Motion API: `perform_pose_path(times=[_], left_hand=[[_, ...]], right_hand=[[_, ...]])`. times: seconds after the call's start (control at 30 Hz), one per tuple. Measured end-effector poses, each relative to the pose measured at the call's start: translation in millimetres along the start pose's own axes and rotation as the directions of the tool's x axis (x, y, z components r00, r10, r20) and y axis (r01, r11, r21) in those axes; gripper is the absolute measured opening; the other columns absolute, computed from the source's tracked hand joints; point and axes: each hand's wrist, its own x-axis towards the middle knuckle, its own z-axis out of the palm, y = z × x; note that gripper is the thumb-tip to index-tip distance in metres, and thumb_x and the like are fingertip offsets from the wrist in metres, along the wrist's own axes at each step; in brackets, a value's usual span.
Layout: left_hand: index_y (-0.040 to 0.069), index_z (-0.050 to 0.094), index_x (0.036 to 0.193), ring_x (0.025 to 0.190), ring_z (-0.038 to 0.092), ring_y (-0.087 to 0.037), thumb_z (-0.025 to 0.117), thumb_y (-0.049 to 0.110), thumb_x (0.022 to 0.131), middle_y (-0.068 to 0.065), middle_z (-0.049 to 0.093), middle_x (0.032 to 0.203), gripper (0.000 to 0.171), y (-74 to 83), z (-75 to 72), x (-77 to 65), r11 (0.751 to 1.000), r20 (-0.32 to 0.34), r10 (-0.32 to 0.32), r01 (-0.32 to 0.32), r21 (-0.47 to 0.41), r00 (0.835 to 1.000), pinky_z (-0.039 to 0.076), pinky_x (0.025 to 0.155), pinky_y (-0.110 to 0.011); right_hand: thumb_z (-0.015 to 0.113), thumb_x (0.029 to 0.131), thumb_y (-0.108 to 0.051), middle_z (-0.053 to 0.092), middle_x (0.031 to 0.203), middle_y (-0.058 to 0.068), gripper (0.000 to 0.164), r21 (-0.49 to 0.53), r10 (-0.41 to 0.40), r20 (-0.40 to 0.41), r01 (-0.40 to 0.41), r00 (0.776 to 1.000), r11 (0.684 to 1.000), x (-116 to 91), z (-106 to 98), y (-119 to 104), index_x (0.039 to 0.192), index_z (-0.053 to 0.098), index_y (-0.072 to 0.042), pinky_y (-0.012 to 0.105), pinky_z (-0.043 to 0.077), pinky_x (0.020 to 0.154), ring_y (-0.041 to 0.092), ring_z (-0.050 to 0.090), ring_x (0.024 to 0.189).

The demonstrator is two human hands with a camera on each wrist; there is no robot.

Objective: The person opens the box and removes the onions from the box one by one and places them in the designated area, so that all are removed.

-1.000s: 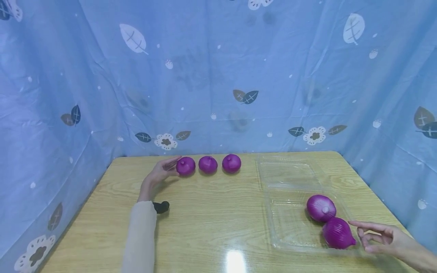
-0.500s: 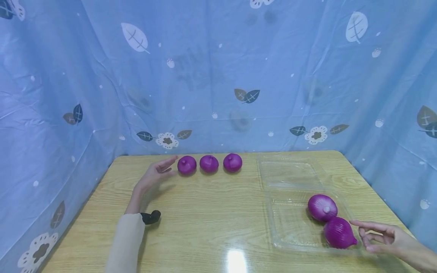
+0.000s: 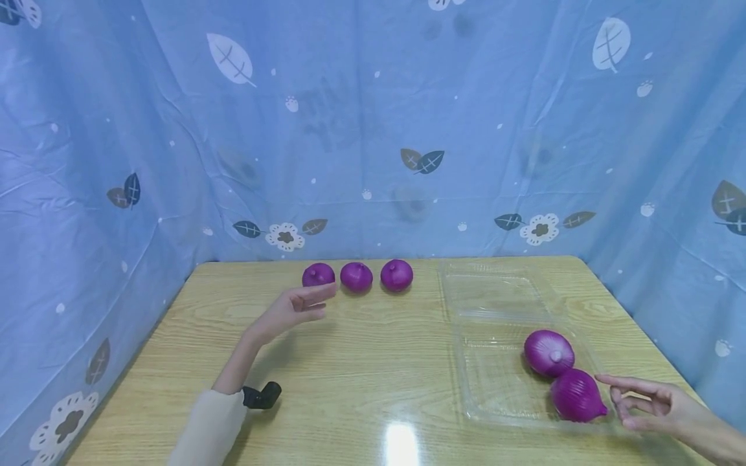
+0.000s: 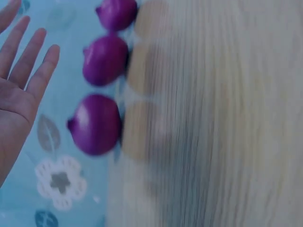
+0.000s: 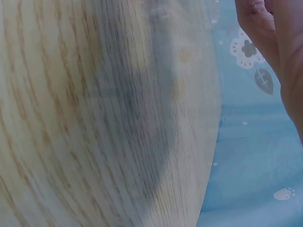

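Observation:
Three purple onions stand in a row at the table's back edge: a left onion [image 3: 318, 274], a middle onion [image 3: 356, 277] and a right onion [image 3: 396, 276]. My left hand [image 3: 285, 315] is in front of the left onion, fingers extended, holding nothing. In the left wrist view this hand [image 4: 21, 80] shows spread fingers, apart from the onions. At the right lies a clear plastic container [image 3: 489, 388] with its lid folded back. It holds a rear onion [image 3: 549, 353] and a front onion [image 3: 577, 395], touching. My right hand [image 3: 658, 408], fingers loosely bent, is beside the container's right edge; contact is unclear.
The wooden table [image 3: 350, 382] extends to a blue patterned curtain [image 3: 373, 129] at the back and sides. A black wrist camera [image 3: 262, 395] juts from my left sleeve [image 3: 210, 424]. The container's transparent lid [image 3: 492, 291] lies behind its base.
My left hand has drawn back from the left onion, then shifted right and nearer to me, now partly covering it. The onions and my right hand have kept their places.

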Motion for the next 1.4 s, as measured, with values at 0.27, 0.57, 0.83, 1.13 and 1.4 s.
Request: perform_pose_path(times=[0.27, 0.57, 0.83, 1.13, 1.4], left_hand=[[0.002, 0.053, 0.135, 0.126, 0.050, -0.029, 0.062, 0.003, 0.092, -0.020, 0.051, 0.137, 0.044, 16.3, 31.6, 6.8, 1.000, 0.038, 0.013, -0.012, -0.017, 0.999, 0.045, 0.101, -0.041], [0.004, 0.057, 0.131, 0.121, 0.053, -0.035, 0.062, 0.007, 0.093, -0.018, 0.055, 0.133, 0.039, 24.9, 78.1, 27.4, 1.000, 0.133, 0.020, -0.016, -0.027, 0.991, 0.050, 0.095, -0.034], [-0.004, 0.059, 0.126, 0.120, 0.056, -0.024, 0.062, 0.001, 0.091, -0.016, 0.059, 0.130, 0.035, 26.1, 129.2, 59.0, 0.995, 0.183, 0.094, -0.084, -0.061, 0.979, 0.049, 0.096, -0.033], [-0.006, 0.060, 0.122, 0.118, 0.057, -0.023, 0.065, -0.001, 0.088, -0.017, 0.061, 0.126, 0.034, 34.3, 202.1, 98.0, 0.990, 0.175, 0.104, -0.085, -0.113, 0.979, 0.046, 0.097, -0.024], [0.001, 0.060, 0.126, 0.117, 0.051, 0.004, 0.068, 0.003, 0.088, -0.004, 0.060, 0.131, 0.039, 35.4, 261.5, 124.1, 0.996, 0.313, 0.086, -0.079, -0.036, 0.946, 0.042, 0.096, -0.013]], right_hand=[[0.036, 0.095, 0.017, 0.061, 0.124, -0.005, 0.062, -0.041, 0.020, -0.033, -0.021, 0.999, 0.999, -0.4, -0.1, -0.1, 0.143, 0.047, -0.020, 0.027, 0.054, 0.085, 0.008, 0.058, 0.108], [0.035, 0.094, 0.019, 0.061, 0.125, -0.002, 0.062, 0.045, -0.018, 0.017, 0.017, 1.000, 0.999, -0.4, -1.2, 2.2, 0.144, 0.045, -0.016, 0.027, 0.054, 0.086, 0.009, 0.057, 0.110], [0.036, 0.093, 0.019, 0.059, 0.129, -0.005, 0.062, 0.038, -0.026, 0.004, 0.026, 1.000, 0.999, -0.4, 1.0, 3.8, 0.143, 0.046, -0.015, 0.028, 0.054, 0.086, 0.007, 0.057, 0.111], [0.037, 0.093, 0.019, 0.060, 0.128, -0.006, 0.062, -0.030, -0.018, -0.018, 0.018, 1.000, 0.999, -0.3, 0.6, 0.3, 0.143, 0.047, -0.017, 0.027, 0.054, 0.085, 0.006, 0.057, 0.111], [0.037, 0.093, 0.020, 0.056, 0.135, -0.009, 0.061, -0.032, -0.023, -0.026, 0.022, 0.999, 0.999, -0.2, 2.0, -0.3, 0.142, 0.047, -0.015, 0.029, 0.054, 0.086, 0.005, 0.056, 0.113]])
